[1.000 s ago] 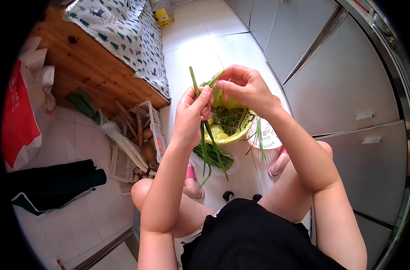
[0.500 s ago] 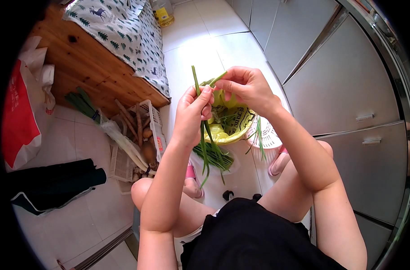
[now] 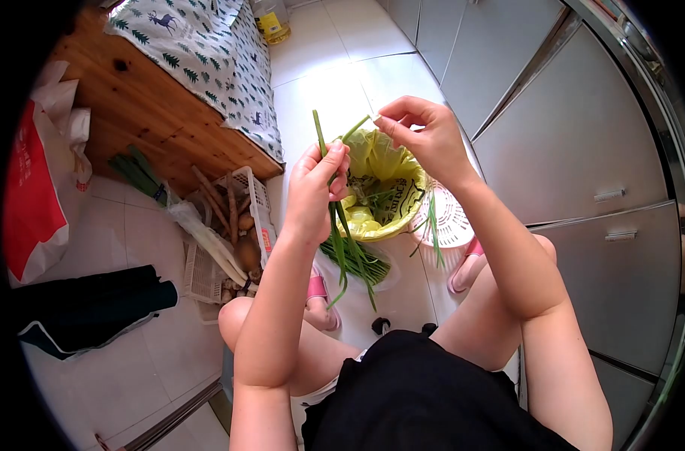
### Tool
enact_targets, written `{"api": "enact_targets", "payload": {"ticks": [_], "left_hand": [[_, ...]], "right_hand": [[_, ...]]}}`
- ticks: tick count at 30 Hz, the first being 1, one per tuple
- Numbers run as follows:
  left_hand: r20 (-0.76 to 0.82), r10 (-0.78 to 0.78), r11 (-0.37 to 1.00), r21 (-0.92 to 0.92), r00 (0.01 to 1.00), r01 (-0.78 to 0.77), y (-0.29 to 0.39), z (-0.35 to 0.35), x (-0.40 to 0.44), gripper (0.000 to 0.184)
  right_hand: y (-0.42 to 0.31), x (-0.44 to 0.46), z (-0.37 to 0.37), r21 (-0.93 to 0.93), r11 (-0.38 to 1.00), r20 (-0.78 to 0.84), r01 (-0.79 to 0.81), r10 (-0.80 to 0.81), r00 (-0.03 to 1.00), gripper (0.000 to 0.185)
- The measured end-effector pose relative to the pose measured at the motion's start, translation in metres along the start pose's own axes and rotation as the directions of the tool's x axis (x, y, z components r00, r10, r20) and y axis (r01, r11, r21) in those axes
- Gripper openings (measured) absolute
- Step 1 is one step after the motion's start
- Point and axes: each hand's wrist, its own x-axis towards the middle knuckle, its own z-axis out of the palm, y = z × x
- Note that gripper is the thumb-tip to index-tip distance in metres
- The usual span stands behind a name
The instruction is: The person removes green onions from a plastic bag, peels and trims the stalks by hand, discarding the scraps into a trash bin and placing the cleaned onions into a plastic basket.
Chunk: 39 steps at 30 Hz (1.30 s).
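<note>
My left hand [image 3: 318,177] is closed around a few long green chives [image 3: 339,248], their tops sticking up past the thumb and their leaves hanging below. One short stalk end slants up to the right from that grip. At its tip my right hand [image 3: 421,139] pinches a small pale end between thumb and fingertips. Beneath both hands is a bin lined with a yellow plastic bag [image 3: 391,214], with green scraps inside. A bundle of chives [image 3: 365,263] lies on the floor just below my left hand.
Right of the bin, a white slotted basket [image 3: 449,218] carries a few loose chives. On the left stand a white crate [image 3: 258,203] of root vegetables, leeks [image 3: 200,229], a red and white bag [image 3: 42,188] and a wooden cabinet [image 3: 147,94]. Grey cabinets [image 3: 575,135] line the right.
My right hand has moved a little right and away from my left hand, widening the gap between them. The left hand has shifted slightly left with the chives.
</note>
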Motion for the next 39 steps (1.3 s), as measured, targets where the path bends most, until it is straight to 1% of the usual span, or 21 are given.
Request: {"api": "enact_targets", "payload": {"ticks": [4,7,10,13,14,16,19,22,26,31,34,37,39], "left_hand": [[-0.018,0.016,1.0,-0.002,1.0,-0.016,0.001,-0.003,0.002,0.015],[-0.02,0.009,1.0,-0.018,1.0,-0.01,0.003,-0.004,0.002,0.017],[-0.019,0.006,0.999,-0.036,1.0,-0.007,0.004,-0.005,0.003,0.02],[-0.01,0.012,0.998,-0.055,1.0,-0.012,0.003,-0.006,0.003,0.023],[-0.013,0.01,0.998,-0.06,1.0,-0.011,0.003,-0.006,0.003,0.024],[-0.02,0.007,0.997,-0.071,1.0,-0.008,0.003,-0.006,0.003,0.026],[-0.008,0.022,0.997,-0.075,1.0,-0.023,0.003,-0.007,0.003,0.028],[-0.011,0.026,0.997,-0.073,1.0,-0.027,0.002,-0.007,0.003,0.028],[-0.006,0.034,0.997,-0.066,0.999,-0.035,0.002,-0.007,0.004,0.028],[0.002,0.037,0.996,-0.084,0.999,-0.037,0.002,-0.007,0.004,0.027],[-0.007,0.04,0.994,-0.105,0.999,-0.041,0.0,-0.009,0.006,0.029],[0.006,0.043,0.989,-0.141,0.999,-0.042,-0.001,-0.011,0.008,0.032],[0.027,0.066,0.986,-0.153,0.997,-0.061,0.0,-0.011,0.009,0.034]], "right_hand": [[0.001,0.002,-0.003,0.016,1.0,-0.005,-0.021,0.021,1.0,0.014],[0.009,0.002,-0.005,0.033,0.999,0.028,-0.036,0.035,0.999,0.015],[0.015,0.003,-0.004,-0.009,0.998,0.068,-0.056,0.056,0.996,0.015],[0.012,0.0,-0.004,-0.066,0.988,0.155,-0.14,0.149,0.977,0.018],[0.012,0.0,-0.004,-0.102,0.985,0.17,-0.142,0.158,0.973,0.018],[0.015,0.0,-0.003,-0.174,0.974,0.197,-0.143,0.177,0.964,0.019],[0.021,-0.003,0.001,-0.191,0.967,0.198,-0.167,0.204,0.959,0.02],[0.019,-0.004,0.002,-0.207,0.967,0.203,-0.151,0.193,0.96,0.019],[0.014,-0.005,0.003,-0.278,0.958,0.182,-0.073,0.127,0.975,0.014],[0.001,-0.003,0.002,-0.398,0.916,0.166,-0.057,0.133,0.977,0.032],[0.008,-0.002,0.003,-0.333,0.934,0.185,-0.128,0.198,0.963,0.026],[0.014,-0.006,0.011,-0.093,0.994,0.203,-0.058,0.076,0.976,0.019],[0.013,-0.011,0.016,0.079,0.985,0.292,-0.155,0.126,0.948,0.017]]}}
